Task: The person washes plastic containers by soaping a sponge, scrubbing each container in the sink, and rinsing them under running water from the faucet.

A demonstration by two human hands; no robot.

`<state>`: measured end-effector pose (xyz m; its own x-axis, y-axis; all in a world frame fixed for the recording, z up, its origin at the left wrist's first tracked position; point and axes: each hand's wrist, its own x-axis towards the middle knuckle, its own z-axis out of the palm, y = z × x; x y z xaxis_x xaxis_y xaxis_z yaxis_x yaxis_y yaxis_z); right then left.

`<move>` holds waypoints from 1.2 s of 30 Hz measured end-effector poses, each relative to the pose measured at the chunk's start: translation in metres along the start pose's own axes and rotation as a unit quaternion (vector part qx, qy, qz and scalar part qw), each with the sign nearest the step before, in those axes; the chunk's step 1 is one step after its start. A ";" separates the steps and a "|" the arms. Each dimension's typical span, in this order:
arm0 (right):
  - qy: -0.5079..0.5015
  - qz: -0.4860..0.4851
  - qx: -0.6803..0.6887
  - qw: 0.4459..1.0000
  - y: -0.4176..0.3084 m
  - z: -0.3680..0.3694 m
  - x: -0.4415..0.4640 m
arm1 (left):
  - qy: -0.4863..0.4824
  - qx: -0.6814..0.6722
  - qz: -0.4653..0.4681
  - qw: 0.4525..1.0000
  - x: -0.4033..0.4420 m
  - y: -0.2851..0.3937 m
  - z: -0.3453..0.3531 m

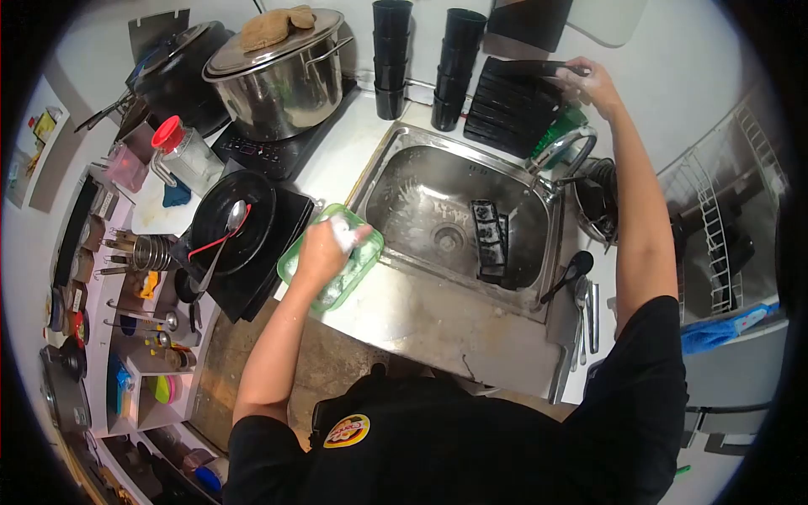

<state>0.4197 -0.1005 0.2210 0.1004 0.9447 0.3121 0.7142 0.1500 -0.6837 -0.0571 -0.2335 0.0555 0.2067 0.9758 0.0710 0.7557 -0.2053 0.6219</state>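
My left hand [320,250] is over a green plastic tub [370,254] of soapy water on the counter left of the sink. Its fingers are curled into a white foamy lump, and what lies under the foam I cannot make out. My right hand [595,87] reaches to the back right, its fingers closed on the end of a long black piece [530,67] atop a stack of black ribbed trays [505,114]. In the steel sink [404,181] lie black compartment trays [488,236] with suds on them.
Stacked black cups [390,63] stand behind the sink, near the faucet [560,151]. Left are a large steel pot [278,88], a red-lidded jug [189,160] and a black pan [240,219]. A black ladle [576,268] and other utensils lie on the right edge.
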 end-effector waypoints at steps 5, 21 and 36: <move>0.102 -0.009 -0.045 0.994 -0.012 -0.009 -0.028 | -0.148 0.273 0.082 0.947 0.007 -0.037 0.030; 0.065 -0.078 0.636 0.765 -0.091 0.140 -0.142 | 0.216 -0.332 0.250 0.884 0.070 0.133 -0.046; 0.105 0.084 0.370 0.919 0.009 0.235 -0.190 | 0.007 -0.103 0.180 0.978 0.076 0.123 0.124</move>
<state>0.2444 -0.2104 0.0002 0.3532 0.9071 0.2292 0.0184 0.2382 -0.9710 0.1286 -0.1939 0.0410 0.4269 0.8446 0.3231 0.4945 -0.5172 0.6985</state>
